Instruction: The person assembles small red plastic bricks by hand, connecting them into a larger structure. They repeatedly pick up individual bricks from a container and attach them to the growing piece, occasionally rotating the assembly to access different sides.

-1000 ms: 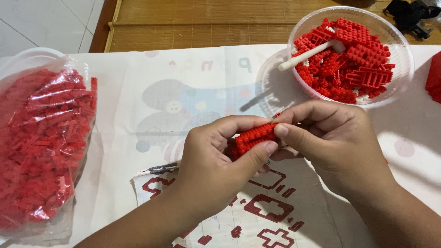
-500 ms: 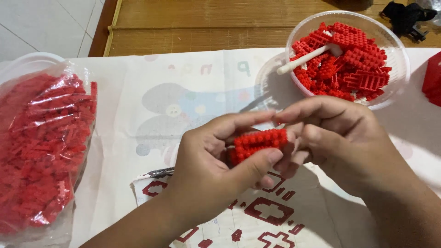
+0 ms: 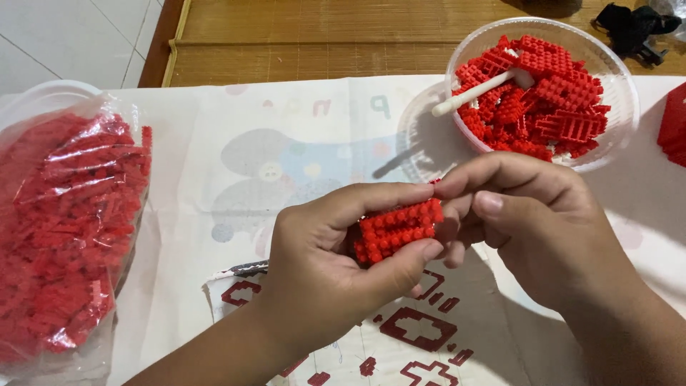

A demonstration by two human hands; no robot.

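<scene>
Gripping one small block of joined red studded bricks, a person's two bare hands meet above a pale printed cloth. The left hand is clamped on the block, thumb under its lower edge and forefinger stretched along its top. The right hand is closed against the block's right end, its fingertips curled over that end and touching the left forefinger; how much of the block it pinches cannot be told, since the fingers hide that side. The block sits in the air between the two hands, near the middle of the view and clear of the cloth.

One clear round plastic bowl stands at upper right, heaped with loose red bricks too many to count. One white stick-shaped tool leans in it, its handle poking over the bowl's left rim. One clear plastic bag packed with more red pieces lies at far left, well apart from the hands. One printed sheet with red block diagrams lies on the cloth just below the hands. One red built piece shows partly at the right edge, cut off by the frame. One dark object rests on the wooden floor beyond the cloth.
</scene>
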